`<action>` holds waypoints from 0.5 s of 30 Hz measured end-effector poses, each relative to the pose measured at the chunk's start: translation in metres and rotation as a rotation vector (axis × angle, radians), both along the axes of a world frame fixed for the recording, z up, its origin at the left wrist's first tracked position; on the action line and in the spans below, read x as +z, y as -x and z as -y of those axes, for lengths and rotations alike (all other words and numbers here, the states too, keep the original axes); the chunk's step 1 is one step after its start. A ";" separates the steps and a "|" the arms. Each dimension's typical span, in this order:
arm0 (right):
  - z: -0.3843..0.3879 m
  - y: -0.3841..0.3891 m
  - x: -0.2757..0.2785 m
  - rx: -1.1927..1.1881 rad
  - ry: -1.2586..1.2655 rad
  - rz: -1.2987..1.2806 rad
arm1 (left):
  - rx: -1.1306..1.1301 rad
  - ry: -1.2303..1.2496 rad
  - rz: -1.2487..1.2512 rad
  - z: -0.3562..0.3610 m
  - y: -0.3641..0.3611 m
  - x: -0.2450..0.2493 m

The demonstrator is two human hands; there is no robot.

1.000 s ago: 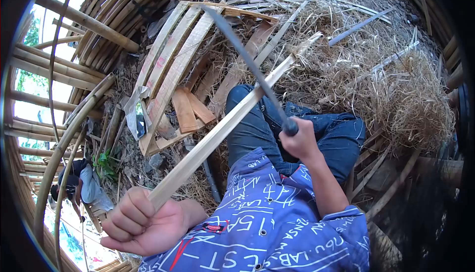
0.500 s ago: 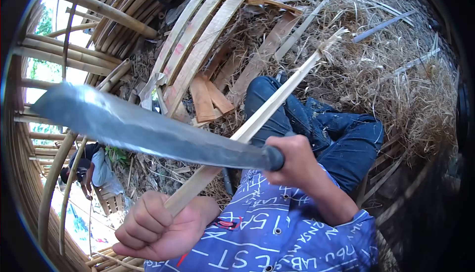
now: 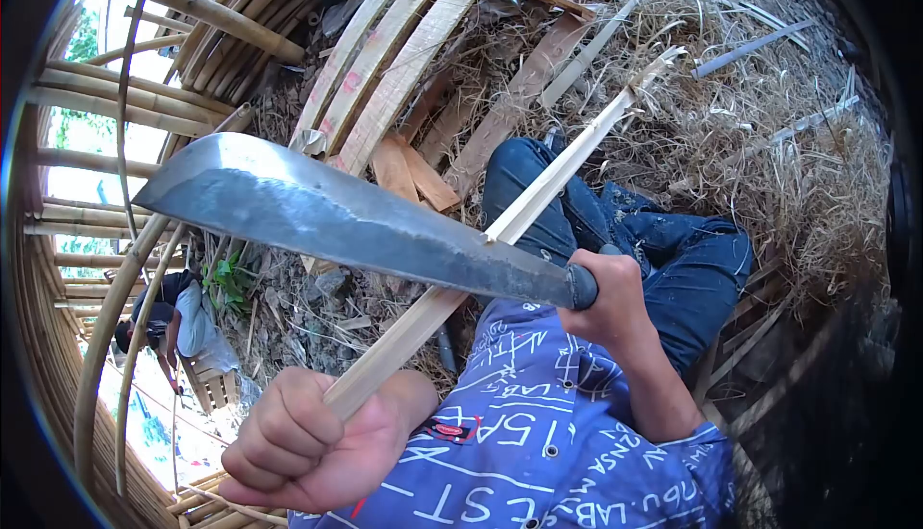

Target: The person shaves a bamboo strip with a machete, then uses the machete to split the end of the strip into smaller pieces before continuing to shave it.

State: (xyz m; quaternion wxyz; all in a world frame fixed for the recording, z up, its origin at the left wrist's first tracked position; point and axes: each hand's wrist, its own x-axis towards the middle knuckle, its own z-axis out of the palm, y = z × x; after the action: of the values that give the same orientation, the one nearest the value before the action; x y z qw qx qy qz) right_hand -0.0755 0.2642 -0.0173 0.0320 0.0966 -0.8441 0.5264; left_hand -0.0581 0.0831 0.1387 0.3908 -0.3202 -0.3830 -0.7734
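My left hand [image 3: 312, 438], at the lower left, is closed round the near end of a long pale split-bamboo strip [image 3: 553, 188]. The strip slants up to the right over my legs, and its far end is frayed. My right hand [image 3: 611, 298] grips the dark handle of a machete [image 3: 336, 226]. Its broad, worn blade points left and crosses in front of the strip, hiding part of it. A small shaving curls up from the strip at the blade's upper edge.
Shavings [image 3: 760, 154] cover the ground at right. Beyond my crossed legs [image 3: 673, 250] lies a slatted wooden frame [image 3: 404, 58] with loose boards. Bamboo poles [image 3: 192, 14] form a structure at left. Another person [image 3: 178, 322] bends down at the lower left.
My right hand and the machete have moved right, toward my legs, and the blade is less blurred. My left hand still holds the strip in nearly the same place.
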 end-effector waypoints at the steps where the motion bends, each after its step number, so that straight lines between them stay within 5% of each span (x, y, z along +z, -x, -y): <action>1: -0.002 -0.001 -0.002 -0.025 -0.023 -0.001 | 0.014 0.006 -0.008 0.000 0.001 0.000; 7: -0.022 0.003 -0.040 -0.155 -0.058 0.045 | 0.034 -0.002 -0.026 0.004 0.005 0.001; 11: -0.063 0.007 -0.092 -0.441 -0.071 0.418 | 0.040 0.010 -0.087 0.017 -0.003 0.005; 13: -0.101 0.000 -0.141 -0.502 -0.142 0.281 | -0.006 0.018 -0.067 0.004 0.003 0.004; 15: -0.104 0.003 -0.130 -0.506 -0.090 0.313 | -0.049 0.039 -0.043 0.000 0.012 0.002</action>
State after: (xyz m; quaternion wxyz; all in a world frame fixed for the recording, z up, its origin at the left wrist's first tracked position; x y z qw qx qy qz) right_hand -0.0790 0.3683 -0.1470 0.0276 -0.1979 -0.8585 0.4723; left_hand -0.0697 0.0831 0.1409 0.3735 -0.3534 -0.3815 -0.7682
